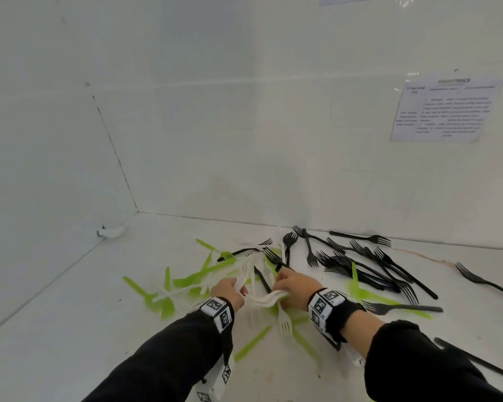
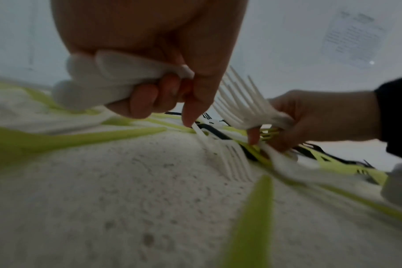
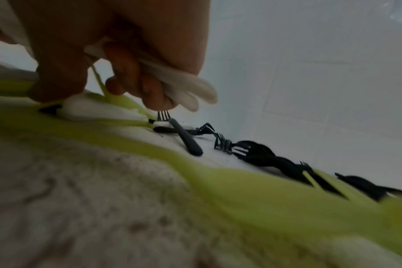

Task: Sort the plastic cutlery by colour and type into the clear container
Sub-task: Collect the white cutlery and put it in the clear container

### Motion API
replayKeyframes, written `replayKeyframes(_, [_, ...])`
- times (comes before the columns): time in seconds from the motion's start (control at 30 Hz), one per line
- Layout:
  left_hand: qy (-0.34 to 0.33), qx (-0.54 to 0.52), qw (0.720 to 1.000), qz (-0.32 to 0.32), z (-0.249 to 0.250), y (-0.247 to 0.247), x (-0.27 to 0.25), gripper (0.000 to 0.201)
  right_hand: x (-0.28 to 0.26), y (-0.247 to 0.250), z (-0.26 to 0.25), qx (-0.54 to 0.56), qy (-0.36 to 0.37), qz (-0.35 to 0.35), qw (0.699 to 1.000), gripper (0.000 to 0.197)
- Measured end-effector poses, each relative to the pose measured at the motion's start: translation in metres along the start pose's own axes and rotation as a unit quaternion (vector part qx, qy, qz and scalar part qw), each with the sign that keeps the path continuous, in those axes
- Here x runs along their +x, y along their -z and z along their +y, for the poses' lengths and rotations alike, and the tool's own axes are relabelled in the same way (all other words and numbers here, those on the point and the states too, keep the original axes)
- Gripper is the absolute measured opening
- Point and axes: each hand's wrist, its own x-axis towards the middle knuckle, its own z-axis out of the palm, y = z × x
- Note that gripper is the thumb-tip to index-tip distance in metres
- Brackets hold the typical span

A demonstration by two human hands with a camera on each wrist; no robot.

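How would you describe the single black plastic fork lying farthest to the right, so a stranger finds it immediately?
Start at the printed paper sheet on the right wall. Below it lies the heap of black plastic forks. The lone black plastic fork lies right of it, apart, touching nothing.

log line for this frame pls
left hand: grips white forks | right hand: grips white forks too | green cutlery, black forks: loose on table | container: not in view

White forks (image 2: 239,101), green cutlery (image 1: 192,281) and black forks (image 1: 369,265) are smooth plastic, the black faintly glossy. The white surface (image 2: 126,190) looks matt, grainy and speckled. Glossy white panels (image 1: 244,126) carry a printed paper sheet (image 1: 445,110). Black cloth sleeves (image 1: 169,361) look soft and matt.
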Motion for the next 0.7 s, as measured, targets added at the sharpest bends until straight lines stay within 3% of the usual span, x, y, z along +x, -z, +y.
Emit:
replayKeyframes(0.13, [-0.046, 0.076, 0.996, -0.018, 0.001, 0.003, 0.013, 0.033, -0.006, 0.018, 0.02, 0.054, -0.016, 0.101, 0.993, 0.03])
replayKeyframes(0.27, [-0.114, 0.209, 0.968, -0.084, 0.01, -0.001, 0.018, 0.039, -0.018, 0.037, 0.041, 0.192, -0.08, 0.229, 0.951, 0.018])
replayKeyframes(0.4, [-0.153, 0.314, 0.93, -0.111, 0.018, -0.01, 0.021, 0.043, -0.017, 0.041, 0.045, 0.307, -0.13, 0.255, 0.908, 0.011])
replayKeyframes(0.5, [-0.159, 0.326, 0.925, -0.116, 0.021, -0.012, 0.024, 0.033, -0.012, 0.035, 0.041, 0.349, -0.157, 0.266, 0.885, 0.022])
replayKeyframes(0.57, [-0.167, 0.317, 0.926, -0.119, 0.021, -0.011, 0.025, 0.036, -0.007, 0.028, 0.04, 0.36, -0.171, 0.261, 0.879, 0.022])
replayKeyframes(0.7, [-0.195, 0.276, 0.941, -0.014, 0.019, -0.009, 0.02, 0.04, -0.001, 0.02, 0.034, 0.391, -0.198, 0.256, 0.862, 0.021])
